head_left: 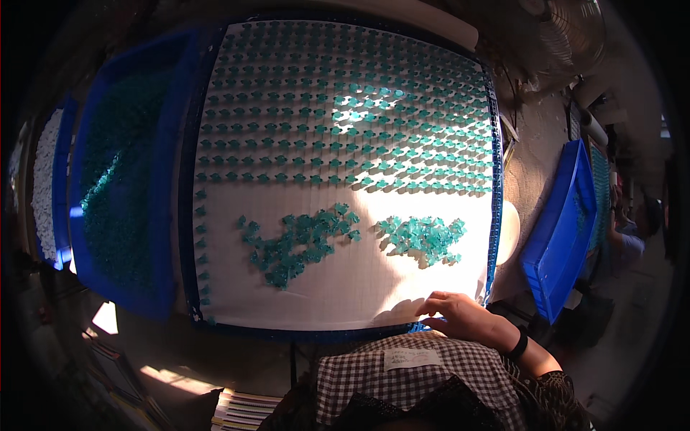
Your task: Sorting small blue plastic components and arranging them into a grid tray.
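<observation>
My right hand point(460, 314) is over the near right edge of a white cloth-covered frame point(345, 305) with a blue rim. Its fingers are loosely bent and slightly apart, with nothing seen between them. A black band circles the wrist. Beyond the fingers lies a loose heap of small teal translucent pieces point(425, 238). A second, wider heap of the same pieces point(295, 244) spreads to its left. Across the far part, more pieces stand in straight rows point(309, 115), and a single column point(202, 244) runs down the left edge. My left hand is out of view.
Left of the frame stands a deep blue bin point(126, 179) full of teal pieces, with a tray of white bits point(47, 183) beyond it. On the right is another blue tray point(564, 237). A person point(629, 237) works at the far right. A fan point(568, 32) stands at the upper right.
</observation>
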`<action>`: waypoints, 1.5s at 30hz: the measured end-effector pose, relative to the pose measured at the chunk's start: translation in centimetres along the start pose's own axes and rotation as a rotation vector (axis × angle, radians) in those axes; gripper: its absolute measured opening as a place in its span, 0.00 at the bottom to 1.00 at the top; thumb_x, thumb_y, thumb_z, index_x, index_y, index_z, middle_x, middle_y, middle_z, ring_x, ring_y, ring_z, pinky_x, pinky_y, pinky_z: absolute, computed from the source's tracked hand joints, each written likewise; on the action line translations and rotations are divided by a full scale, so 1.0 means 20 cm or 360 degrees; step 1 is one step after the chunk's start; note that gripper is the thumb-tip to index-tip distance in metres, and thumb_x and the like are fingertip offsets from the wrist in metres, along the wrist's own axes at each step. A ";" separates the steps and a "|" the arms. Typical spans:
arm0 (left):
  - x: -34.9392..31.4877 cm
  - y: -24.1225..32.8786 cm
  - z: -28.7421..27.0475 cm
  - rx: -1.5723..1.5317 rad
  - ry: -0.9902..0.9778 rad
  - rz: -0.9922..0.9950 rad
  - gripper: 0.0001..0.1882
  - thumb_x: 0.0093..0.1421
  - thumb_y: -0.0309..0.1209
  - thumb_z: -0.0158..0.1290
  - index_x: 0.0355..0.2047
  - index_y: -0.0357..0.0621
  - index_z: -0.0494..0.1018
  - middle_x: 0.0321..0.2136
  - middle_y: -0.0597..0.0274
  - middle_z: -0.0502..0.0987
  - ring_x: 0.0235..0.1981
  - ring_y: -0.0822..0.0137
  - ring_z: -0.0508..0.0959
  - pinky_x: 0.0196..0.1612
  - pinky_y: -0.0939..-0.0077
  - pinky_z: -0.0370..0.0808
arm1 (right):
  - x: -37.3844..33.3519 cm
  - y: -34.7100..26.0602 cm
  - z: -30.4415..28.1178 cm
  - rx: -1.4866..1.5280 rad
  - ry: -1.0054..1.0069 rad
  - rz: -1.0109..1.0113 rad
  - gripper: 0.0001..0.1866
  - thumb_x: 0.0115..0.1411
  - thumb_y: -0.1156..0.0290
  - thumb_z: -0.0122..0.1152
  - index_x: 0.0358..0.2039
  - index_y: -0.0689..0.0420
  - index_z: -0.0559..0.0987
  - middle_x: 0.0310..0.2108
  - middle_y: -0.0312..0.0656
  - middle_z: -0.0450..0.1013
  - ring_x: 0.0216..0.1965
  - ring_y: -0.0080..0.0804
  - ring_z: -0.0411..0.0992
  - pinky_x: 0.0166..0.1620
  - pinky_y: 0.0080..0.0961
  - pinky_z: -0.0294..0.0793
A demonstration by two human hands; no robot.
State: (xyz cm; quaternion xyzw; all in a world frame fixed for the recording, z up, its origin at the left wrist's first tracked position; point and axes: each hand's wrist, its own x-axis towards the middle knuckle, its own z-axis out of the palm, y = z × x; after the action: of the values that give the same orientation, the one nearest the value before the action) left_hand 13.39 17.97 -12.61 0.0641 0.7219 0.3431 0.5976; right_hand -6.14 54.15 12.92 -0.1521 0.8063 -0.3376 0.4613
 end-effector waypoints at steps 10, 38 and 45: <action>-0.06 0.02 -0.34 0.0117 -0.0083 -0.0196 0.30 0.56 0.49 0.53 0.57 0.50 0.66 0.56 0.49 0.67 0.55 0.54 0.70 0.55 0.61 0.68 | 0.02 0.08 0.06 0.0149 -0.0260 0.0318 0.13 0.62 0.64 0.49 0.39 0.57 0.77 0.32 0.48 0.77 0.36 0.46 0.75 0.43 0.36 0.73; -1.04 -0.05 -0.58 -0.0716 0.1512 0.0051 0.25 0.58 0.41 0.57 0.48 0.35 0.67 0.34 0.53 0.78 0.36 0.68 0.78 0.38 0.73 0.74 | -0.07 0.24 0.82 -0.0166 0.0663 0.0127 0.16 0.59 0.64 0.58 0.42 0.62 0.75 0.32 0.50 0.76 0.34 0.40 0.76 0.37 0.32 0.75; -0.94 0.02 -0.63 -0.0569 0.2174 0.0518 0.30 0.61 0.43 0.54 0.55 0.32 0.62 0.46 0.51 0.73 0.48 0.62 0.72 0.51 0.71 0.67 | -0.17 0.27 0.89 0.2179 0.0884 0.0138 0.16 0.63 0.61 0.55 0.45 0.58 0.70 0.40 0.41 0.72 0.35 0.26 0.72 0.39 0.26 0.74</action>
State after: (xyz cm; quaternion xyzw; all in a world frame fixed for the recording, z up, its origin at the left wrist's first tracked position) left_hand 6.98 3.57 3.64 -0.1565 0.8482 0.5041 -0.0440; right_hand 11.12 52.66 5.18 0.2927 0.5076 -0.7725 0.2447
